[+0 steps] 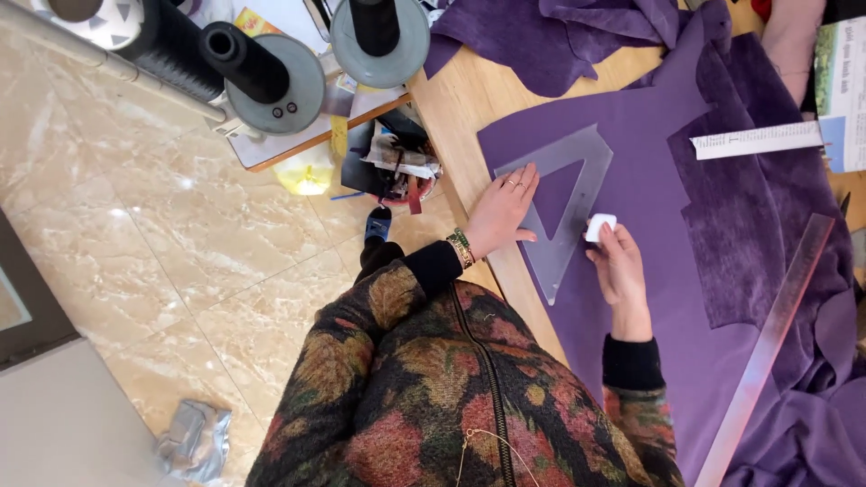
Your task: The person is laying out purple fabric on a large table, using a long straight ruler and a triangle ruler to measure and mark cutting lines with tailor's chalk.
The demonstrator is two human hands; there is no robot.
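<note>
Marble floor [135, 243]: occupying the left half of the frame, open apart from a crumpled grey wrapper [192, 440] lying at lower left.

Thread cones [248, 63]: standing on round bases at upper left, beside the table's near edge.

Wooden table [469, 99]: its edge is running diagonally from top centre down toward the person's body; a strip of bare wood is showing between that edge and the cloth.

Left hand [503, 209]: lying open and flat, fingers spread, pressing on the clear triangular set square [564, 194] near its left corner, just inside the cloth's edge.

Purple fabric [631, 126]: lying smooth across the centre of the frame, with the set square resting flat on it.

Right hand [618, 266]: reaching forward, fingers closed in a pinch on a small white piece of chalk [600, 227], which is touching the set square's right edge.

Velvety purple piece [749, 225]: lying on the smooth cloth at right.

Long ruler [767, 347]: lying diagonally at lower right, well apart from both hands.

Papers [794, 135]: resting at upper right.
</note>
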